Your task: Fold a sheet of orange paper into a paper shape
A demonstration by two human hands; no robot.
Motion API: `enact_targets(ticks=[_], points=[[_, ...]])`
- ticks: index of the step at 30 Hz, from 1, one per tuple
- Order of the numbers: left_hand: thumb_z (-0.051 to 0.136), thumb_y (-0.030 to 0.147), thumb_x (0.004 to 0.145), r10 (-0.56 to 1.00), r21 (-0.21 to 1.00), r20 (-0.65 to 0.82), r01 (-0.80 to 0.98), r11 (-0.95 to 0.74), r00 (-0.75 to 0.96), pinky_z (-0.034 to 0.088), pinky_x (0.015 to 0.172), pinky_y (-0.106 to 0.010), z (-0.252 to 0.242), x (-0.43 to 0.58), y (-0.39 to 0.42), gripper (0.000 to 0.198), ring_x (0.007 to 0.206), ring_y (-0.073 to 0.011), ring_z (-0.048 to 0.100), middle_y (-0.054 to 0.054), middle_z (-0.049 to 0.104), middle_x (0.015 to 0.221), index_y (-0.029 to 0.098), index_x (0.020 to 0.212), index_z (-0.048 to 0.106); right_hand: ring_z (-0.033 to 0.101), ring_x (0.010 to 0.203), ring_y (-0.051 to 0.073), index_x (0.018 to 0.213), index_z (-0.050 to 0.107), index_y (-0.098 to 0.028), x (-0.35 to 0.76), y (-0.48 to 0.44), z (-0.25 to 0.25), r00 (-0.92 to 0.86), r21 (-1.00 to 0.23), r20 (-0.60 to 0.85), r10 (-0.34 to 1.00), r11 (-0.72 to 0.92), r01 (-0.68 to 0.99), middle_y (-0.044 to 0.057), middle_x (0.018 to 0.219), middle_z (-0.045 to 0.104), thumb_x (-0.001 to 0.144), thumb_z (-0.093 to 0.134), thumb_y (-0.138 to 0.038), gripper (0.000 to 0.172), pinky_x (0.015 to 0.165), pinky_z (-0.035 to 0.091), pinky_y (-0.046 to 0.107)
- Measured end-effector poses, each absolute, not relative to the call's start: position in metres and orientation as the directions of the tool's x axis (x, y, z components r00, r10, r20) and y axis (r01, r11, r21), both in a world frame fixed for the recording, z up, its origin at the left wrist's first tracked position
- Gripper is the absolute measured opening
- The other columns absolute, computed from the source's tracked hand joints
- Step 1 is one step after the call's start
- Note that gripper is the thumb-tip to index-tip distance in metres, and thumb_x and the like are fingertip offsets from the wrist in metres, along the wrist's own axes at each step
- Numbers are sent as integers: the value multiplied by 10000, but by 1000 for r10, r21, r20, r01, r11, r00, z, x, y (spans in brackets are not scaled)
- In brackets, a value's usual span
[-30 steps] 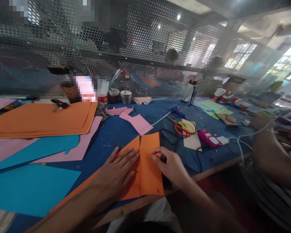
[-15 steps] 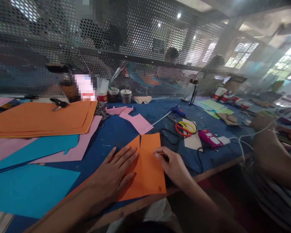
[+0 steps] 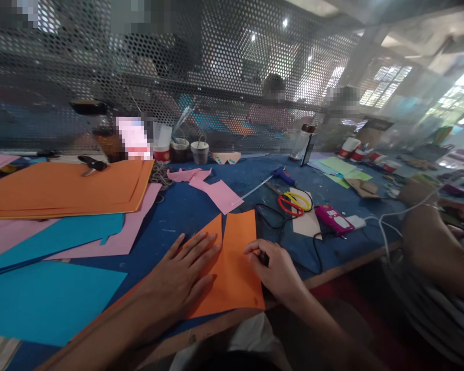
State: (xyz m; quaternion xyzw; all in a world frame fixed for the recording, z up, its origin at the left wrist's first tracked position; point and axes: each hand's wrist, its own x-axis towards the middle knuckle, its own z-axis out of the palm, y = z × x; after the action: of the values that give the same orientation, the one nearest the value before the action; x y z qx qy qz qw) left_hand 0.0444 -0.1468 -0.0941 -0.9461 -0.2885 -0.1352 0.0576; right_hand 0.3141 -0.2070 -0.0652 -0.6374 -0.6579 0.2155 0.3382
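My left hand (image 3: 189, 268) lies flat with fingers spread on the left part of an orange paper sheet (image 3: 237, 278). A slit runs down from the sheet's top edge, leaving a narrow gap between two flaps. At the sheet's right edge is my right hand (image 3: 272, 265), its thumb and forefinger drawn together over the right flap. Something dark shows inside its curled fingers; I cannot make out what it is. Beyond the sheet lie a pink paper piece (image 3: 225, 196), scissors (image 3: 294, 202) with red and yellow handles, and a blue glue gun (image 3: 284, 176).
Orange sheets (image 3: 62, 188) with a black-handled tool (image 3: 93, 164) on top and blue paper (image 3: 54, 301) lie left. A magenta box (image 3: 333, 220) with a white plug and cords lies right. Cups (image 3: 200, 152) stand along the perforated screen (image 3: 232, 67). Another person's arm (image 3: 425, 242) is at right.
The gap at the top of the slit looks slightly wider. My right hand has shifted a little lower along the right flap; my left hand stays in place.
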Motion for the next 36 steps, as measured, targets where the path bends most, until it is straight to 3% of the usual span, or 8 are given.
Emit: enact_targets(ticks=[5,11,17,20,23,26,32,36], points=[[424,467,1104,518,-32,305,552,-833,799,-80,1314,-392,-92,46,-147,639,1612,-204,287,2,393,1719,298,1693,241,688,826,189,978,742,-242,316,-212,-66,21,-715,232,973,156,681,0,914,784,927,585,-150,189,835,446,340],[421,453,1101,520,-9,304,548,-836,798,-99,1320,-422,-91,45,-146,522,1604,-205,307,-10,428,1704,295,1599,429,715,875,203,1013,774,-257,316,-227,-58,-28,-751,220,975,187,634,11,957,807,970,601,-258,179,845,479,341],[444,323,1057,495,-32,344,537,-843,798,79,1331,-499,-82,50,-151,441,1516,-270,459,-60,571,1596,243,1475,561,732,894,199,988,764,-230,315,-222,-64,58,-771,263,963,174,613,40,986,806,916,564,-160,224,819,529,315],[459,316,1061,486,-3,384,527,-850,785,224,1309,-466,-80,48,-167,487,1458,-266,524,-68,629,1536,213,1535,507,735,896,202,984,757,-227,314,-219,-68,92,-761,282,955,164,628,48,986,799,918,549,-154,229,815,538,317],[523,524,1053,513,10,372,549,-836,774,324,1267,-437,-82,43,-184,640,1452,-276,531,-62,594,1575,224,1610,426,725,875,200,982,748,-224,313,-220,-68,99,-751,289,952,161,640,49,975,791,935,540,-169,220,797,534,318],[548,685,997,491,-34,381,543,-839,783,273,1287,-414,-85,39,-194,830,1481,-278,504,-80,546,1618,202,1648,368,703,845,198,1000,748,-227,312,-223,-67,82,-727,289,954,163,667,39,947,782,947,580,-212,177,789,510,321],[508,737,989,476,-70,353,529,-846,806,82,1332,-392,-85,39,-197,925,1569,-268,384,-69,405,1708,190,1691,257,667,753,183,1007,763,-244,310,-225,-68,70,-689,283,956,152,708,8,821,748,937,614,-200,171,766,463,318],[490,794,960,491,-42,353,537,-842,797,149,1318,-405,-85,39,-197,1000,1539,-282,433,-71,426,1697,213,1711,177,650,737,183,978,761,-241,310,-226,-69,73,-674,287,955,147,724,9,805,739,935,612,-188,164,785,462,330]])
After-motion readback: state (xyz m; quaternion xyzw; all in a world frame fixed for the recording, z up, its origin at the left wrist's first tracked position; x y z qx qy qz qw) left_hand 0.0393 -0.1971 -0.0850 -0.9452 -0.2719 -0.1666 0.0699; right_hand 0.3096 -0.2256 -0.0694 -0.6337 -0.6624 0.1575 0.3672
